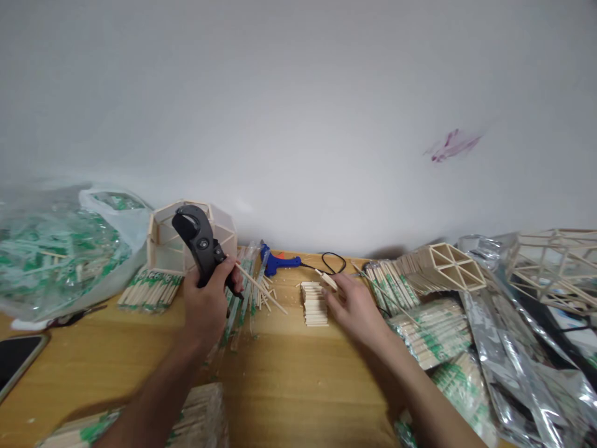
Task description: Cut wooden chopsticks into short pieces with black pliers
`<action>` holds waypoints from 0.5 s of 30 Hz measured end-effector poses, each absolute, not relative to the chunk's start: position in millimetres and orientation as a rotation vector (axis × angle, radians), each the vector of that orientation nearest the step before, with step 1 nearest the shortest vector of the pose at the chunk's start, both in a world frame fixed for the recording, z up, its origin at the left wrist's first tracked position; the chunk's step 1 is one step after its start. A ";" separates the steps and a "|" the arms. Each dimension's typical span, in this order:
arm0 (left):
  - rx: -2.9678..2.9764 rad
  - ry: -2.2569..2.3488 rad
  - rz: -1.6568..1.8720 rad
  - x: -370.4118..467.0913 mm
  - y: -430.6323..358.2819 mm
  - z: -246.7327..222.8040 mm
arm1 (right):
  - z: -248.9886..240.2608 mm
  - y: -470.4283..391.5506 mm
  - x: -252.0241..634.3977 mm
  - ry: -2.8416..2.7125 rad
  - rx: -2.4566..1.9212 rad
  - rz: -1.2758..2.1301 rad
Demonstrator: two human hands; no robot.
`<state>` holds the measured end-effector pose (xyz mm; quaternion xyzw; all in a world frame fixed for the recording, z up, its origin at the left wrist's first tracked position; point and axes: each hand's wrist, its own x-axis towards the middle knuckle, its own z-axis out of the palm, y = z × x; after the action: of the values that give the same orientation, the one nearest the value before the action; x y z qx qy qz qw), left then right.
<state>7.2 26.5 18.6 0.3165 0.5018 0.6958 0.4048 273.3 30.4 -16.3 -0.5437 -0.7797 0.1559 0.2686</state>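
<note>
My left hand (209,298) is closed round a black pipe cutter (204,244), its curved jaw pointing up and to the left. A long thin wooden stick (261,288) juts from the same hand toward the lower right. My right hand (349,302) pinches short cut sticks (327,279) just above a neat pile of short sticks (315,305) on the wooden table (298,386). Between the hands lie loose stick pieces (265,300) and clear plastic wrappers (236,323). A blue glue gun (282,264) rests behind them.
A bag of green-printed wrappers (60,249) stands far left, beside a hexagonal stick frame (161,239). Packed sticks (149,291) lie near it. On the right are more stick packets (433,330), a frame with a spoked end (457,267) and silvery plastic (517,361). A phone (18,361) sits left.
</note>
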 end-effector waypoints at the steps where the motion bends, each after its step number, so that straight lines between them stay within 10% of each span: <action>1: 0.794 1.265 1.758 6.8 26.9 18.3 | -15.7 29.9 272.4 -2.091 -1.455 0.438; 15: 0.730 1.266 1.800 10.2 26.3 19.7 | -0.7 4.3 245.0 -1.989 -1.176 1.071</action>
<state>10.2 26.3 19.7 0.2885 0.5006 0.7115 0.4000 245.0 4.3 -0.7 -0.4415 -0.7466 0.4021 0.2932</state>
